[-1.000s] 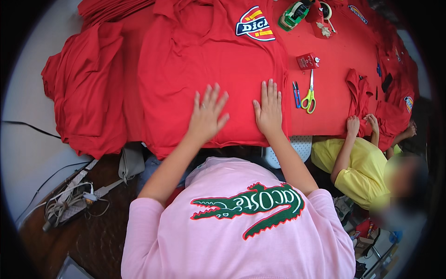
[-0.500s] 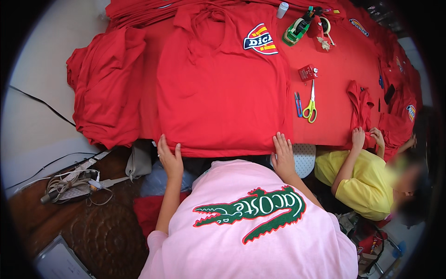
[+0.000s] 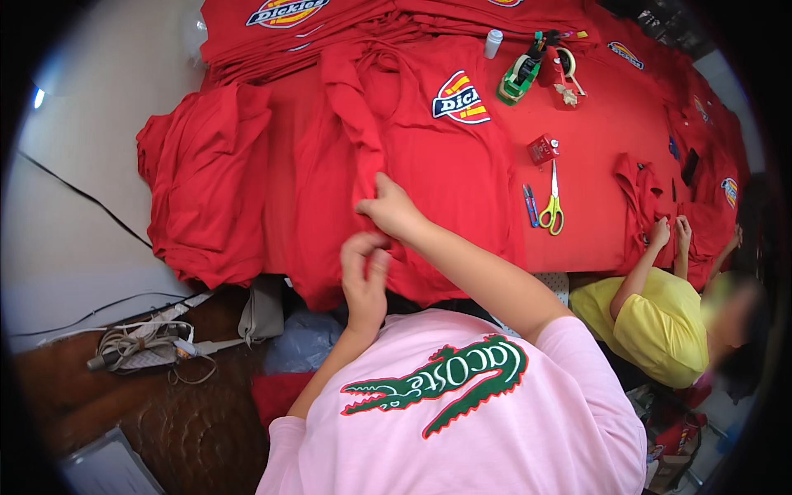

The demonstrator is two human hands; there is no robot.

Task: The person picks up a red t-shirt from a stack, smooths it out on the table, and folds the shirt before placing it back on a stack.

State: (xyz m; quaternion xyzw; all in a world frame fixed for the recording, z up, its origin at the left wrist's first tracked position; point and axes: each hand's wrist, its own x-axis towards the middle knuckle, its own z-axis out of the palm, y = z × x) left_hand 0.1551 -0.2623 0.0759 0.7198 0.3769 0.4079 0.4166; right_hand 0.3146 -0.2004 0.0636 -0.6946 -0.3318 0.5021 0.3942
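A red shirt [image 3: 445,186] with a round-and-banner printed emblem lies in front of me, its lower edge at the table's near side. My right hand [image 3: 392,206] reaches across to the shirt's middle; its fingers are closed on a fold of the cloth, which is gathered into a lengthwise ridge up toward the collar. Just below it, my left hand [image 3: 365,280] is beside the shirt's bunched lower part, fingers curved and smeared by motion, so its grip is unclear.
A crumpled red garment pile [image 3: 210,181] lies left, stacked red shirts [image 3: 297,49] at the back. Rightward are yellow-handled scissors [image 3: 551,213], blue thread snips [image 3: 530,205], a small red box [image 3: 543,149] and a green tape dispenser [image 3: 518,80]. A co-worker in yellow [image 3: 660,326] handles red cloth.
Both hands have left the shirt's lower corners and come together near its middle. The right crossed leftward and took hold of the cloth. The smooth shirt front is now rumpled and narrower.
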